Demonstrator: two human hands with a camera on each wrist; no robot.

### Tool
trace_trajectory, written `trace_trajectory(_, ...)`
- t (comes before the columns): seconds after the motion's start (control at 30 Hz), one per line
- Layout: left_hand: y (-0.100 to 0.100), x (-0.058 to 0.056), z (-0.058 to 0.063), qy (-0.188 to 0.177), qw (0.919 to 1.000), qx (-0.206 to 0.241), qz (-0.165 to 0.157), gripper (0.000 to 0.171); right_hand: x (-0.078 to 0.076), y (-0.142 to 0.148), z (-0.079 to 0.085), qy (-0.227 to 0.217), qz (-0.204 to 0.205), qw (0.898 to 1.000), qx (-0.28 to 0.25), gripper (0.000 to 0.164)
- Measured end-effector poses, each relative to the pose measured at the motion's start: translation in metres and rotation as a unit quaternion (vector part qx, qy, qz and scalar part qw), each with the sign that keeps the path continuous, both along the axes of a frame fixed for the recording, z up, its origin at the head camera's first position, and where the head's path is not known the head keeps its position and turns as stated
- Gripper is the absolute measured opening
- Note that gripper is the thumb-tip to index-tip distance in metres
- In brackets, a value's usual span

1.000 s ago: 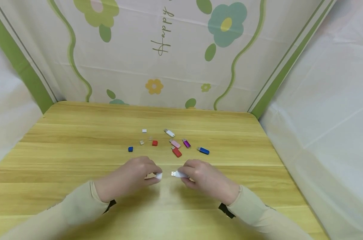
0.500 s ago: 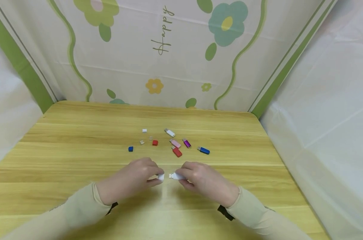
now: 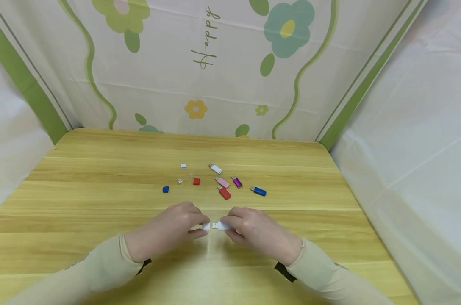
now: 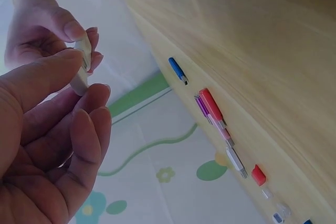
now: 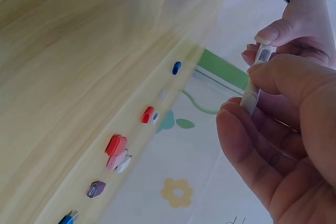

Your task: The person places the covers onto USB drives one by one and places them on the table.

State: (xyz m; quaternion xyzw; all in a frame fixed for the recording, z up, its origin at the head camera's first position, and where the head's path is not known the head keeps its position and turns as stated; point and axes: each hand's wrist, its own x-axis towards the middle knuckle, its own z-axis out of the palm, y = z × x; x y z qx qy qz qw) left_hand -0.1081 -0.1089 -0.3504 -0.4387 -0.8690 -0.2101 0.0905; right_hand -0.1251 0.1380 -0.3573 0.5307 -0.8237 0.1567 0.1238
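My left hand [image 3: 169, 226] pinches a small white USB stick cap [image 3: 206, 227] between thumb and fingers, low over the front half of the wooden table. Facing it from the right, my right hand [image 3: 259, 232] pinches a white USB stick [image 3: 223, 225] with its metal plug pointing left at the cap. A narrow gap parts plug and cap in the head view. Seen from the left wrist, the cap [image 4: 80, 82] lies between thumb and fingertips. The right wrist view has the stick's body [image 5: 251, 97] in the fingers; my hands partly hide both pieces.
Beyond my hands lie uncapped USB sticks: white [image 3: 215, 169], pink [image 3: 223, 182], purple [image 3: 237, 182], red [image 3: 224, 193] and blue [image 3: 259, 191]. Left of them are loose caps: white [image 3: 183, 166], red [image 3: 196, 181], blue [image 3: 165, 189] and clear [image 3: 180, 181]. A flowered curtain [image 3: 158, 72] hangs behind.
Both hands have come closer together, the left moving right and the right moving left, and slightly nearer the front. The gap between cap and plug has narrowed. The other pieces stay put.
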Motion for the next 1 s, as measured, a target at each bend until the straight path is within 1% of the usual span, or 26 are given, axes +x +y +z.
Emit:
trace_trajectory(0.23, 0.0, -0.0005, -0.0028, 0.005, 1.0, 0.003, -0.003, 0.011, 0.0016, -0.002, 0.0009, -0.013, 0.003, 1.0, 0.005, 0.014)
trace_trajectory(0.47, 0.0005, 0.0003, -0.0034, 0.002, 1.0, 0.004, -0.005, 0.013, 0.0027, -0.0033, 0.0004, -0.009, 0.009, 1.0, 0.0, 0.014)
trace_trajectory(0.8, 0.0023, 0.0021, -0.0024, 0.022, 0.9997, 0.006, -0.008, 0.014, 0.0036, -0.0041, 0.0002, -0.019, 0.01, 1.0, 0.002, 0.013)
trace_trajectory(1.0, 0.003, 0.0022, -0.0042, 0.03, 0.9995, 0.006, -0.01, 0.015, 0.0036, -0.0042, -0.0009, -0.023, 0.015, 1.0, 0.0, 0.013)
